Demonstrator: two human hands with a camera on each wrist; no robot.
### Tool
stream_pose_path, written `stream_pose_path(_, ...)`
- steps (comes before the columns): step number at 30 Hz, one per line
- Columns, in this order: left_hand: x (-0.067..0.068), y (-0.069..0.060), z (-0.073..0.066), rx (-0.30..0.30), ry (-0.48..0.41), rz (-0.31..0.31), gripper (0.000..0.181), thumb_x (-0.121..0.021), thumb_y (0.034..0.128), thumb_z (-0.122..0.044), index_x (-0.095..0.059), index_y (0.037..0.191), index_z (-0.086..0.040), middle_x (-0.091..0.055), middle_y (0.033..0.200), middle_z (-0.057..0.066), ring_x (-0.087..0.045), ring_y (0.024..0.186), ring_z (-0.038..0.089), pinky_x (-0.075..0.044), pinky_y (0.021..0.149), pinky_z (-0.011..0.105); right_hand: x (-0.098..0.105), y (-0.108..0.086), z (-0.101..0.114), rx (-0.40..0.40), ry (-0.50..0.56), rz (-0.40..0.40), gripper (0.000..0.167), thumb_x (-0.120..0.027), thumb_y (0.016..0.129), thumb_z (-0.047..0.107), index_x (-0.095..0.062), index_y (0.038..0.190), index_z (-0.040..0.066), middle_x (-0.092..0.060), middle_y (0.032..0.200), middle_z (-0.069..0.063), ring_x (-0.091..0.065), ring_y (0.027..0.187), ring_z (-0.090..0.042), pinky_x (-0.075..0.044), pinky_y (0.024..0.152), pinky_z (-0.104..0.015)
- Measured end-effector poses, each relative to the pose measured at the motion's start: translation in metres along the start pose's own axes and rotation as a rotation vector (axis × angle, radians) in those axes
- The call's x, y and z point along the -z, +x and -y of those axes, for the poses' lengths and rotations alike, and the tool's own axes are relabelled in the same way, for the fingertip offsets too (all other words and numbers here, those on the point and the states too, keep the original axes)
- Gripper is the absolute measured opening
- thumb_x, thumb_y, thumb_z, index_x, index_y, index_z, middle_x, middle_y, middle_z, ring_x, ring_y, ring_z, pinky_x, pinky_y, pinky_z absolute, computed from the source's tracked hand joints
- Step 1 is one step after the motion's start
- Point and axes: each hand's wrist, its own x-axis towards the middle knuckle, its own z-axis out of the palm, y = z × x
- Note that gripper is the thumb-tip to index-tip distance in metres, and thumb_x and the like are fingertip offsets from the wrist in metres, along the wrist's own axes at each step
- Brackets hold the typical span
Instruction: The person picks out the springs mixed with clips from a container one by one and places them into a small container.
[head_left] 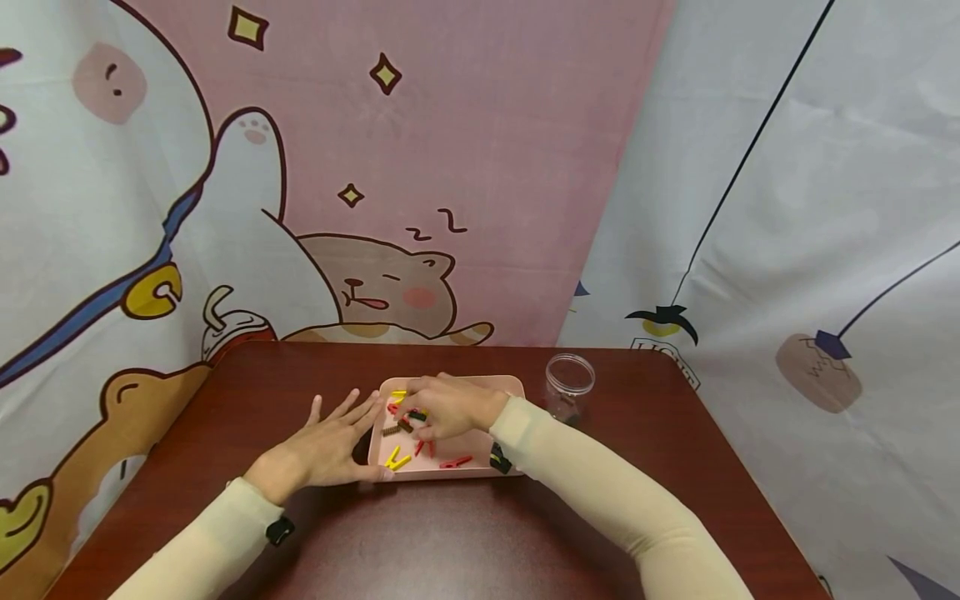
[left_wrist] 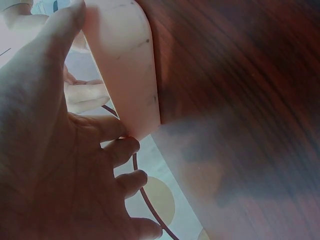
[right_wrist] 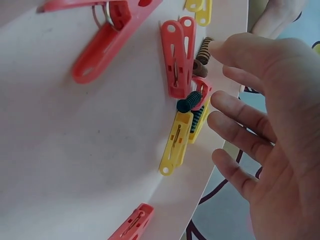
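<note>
A pale pink tray (head_left: 480, 476) holds red and yellow clothespins and small ridged pieces. My left hand (head_left: 326, 450) rests against its left side, fingers spread, thumb at the front rim. Over the left part of the tray is my right hand (head_left: 450, 404), its fingers loosely bent with nothing visible between them. Close to those fingertips, in the right wrist view, lie a red clothespin (right_wrist: 175, 65), a yellow clothespin (right_wrist: 175, 145), a dark green ridged piece (right_wrist: 189, 101) and a brown ridged piece (right_wrist: 204, 50). Another red clothespin (head_left: 455, 462) lies near the tray's front.
A clear round jar (head_left: 568, 377) stands right of the tray, with some dark items at its bottom. The dark reddish-brown table (head_left: 480, 533) ends at the back against a printed cloth (head_left: 510, 167).
</note>
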Motion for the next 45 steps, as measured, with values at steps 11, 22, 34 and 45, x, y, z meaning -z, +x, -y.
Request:
stream_pose_path(11, 0.000, 0.000, 0.000, 0.001, 0.004, 0.001, 0.130, -0.076, 0.0923, -0.090, -0.033, 0.184, -0.010, -0.030, 0.194, 0.017, -0.022, 0.181, 0.053, -0.004, 0.131, 0.098, -0.004, 0.008, 0.000, 0.012, -0.032, -0.007, 0.036, -0.085, 0.107, 0.035, -0.081, 0.143, 0.034, -0.071, 0.151, 0.006, -0.069, 0.139, -0.010, -0.056, 0.123, -0.072)
stream_pose_path(22, 0.000, 0.000, 0.000, 0.002, 0.004, 0.003, 0.130, -0.075, 0.0922, -0.090, -0.033, 0.184, -0.010, -0.029, 0.194, 0.016, -0.021, 0.181, 0.053, -0.004, 0.131, 0.097, -0.005, 0.011, -0.001, 0.014, -0.081, -0.001, 0.039, -0.088, 0.106, 0.041, -0.081, 0.144, 0.034, -0.071, 0.138, 0.007, -0.066, 0.113, -0.006, -0.062, 0.104, -0.042)
stream_pose_path(34, -0.002, 0.000, 0.001, 0.000, -0.002, -0.006, 0.130, -0.076, 0.0918, -0.090, -0.032, 0.185, -0.010, -0.031, 0.194, 0.015, -0.023, 0.181, 0.053, -0.004, 0.131, 0.098, -0.008, 0.017, -0.002, 0.000, -0.100, 0.019, 0.042, -0.089, 0.106, 0.040, -0.081, 0.146, 0.038, -0.071, 0.142, 0.009, -0.067, 0.128, -0.006, -0.061, 0.107, -0.043)
stream_pose_path(45, -0.002, 0.000, 0.001, -0.005, 0.005, -0.006, 0.129, -0.075, 0.0925, -0.090, -0.033, 0.184, -0.009, -0.031, 0.194, 0.015, -0.023, 0.181, 0.053, -0.005, 0.131, 0.098, -0.010, 0.019, -0.003, -0.007, -0.083, 0.007, 0.028, -0.091, 0.105, 0.037, -0.085, 0.133, 0.036, -0.072, 0.136, 0.008, -0.068, 0.122, -0.007, -0.062, 0.116, -0.056)
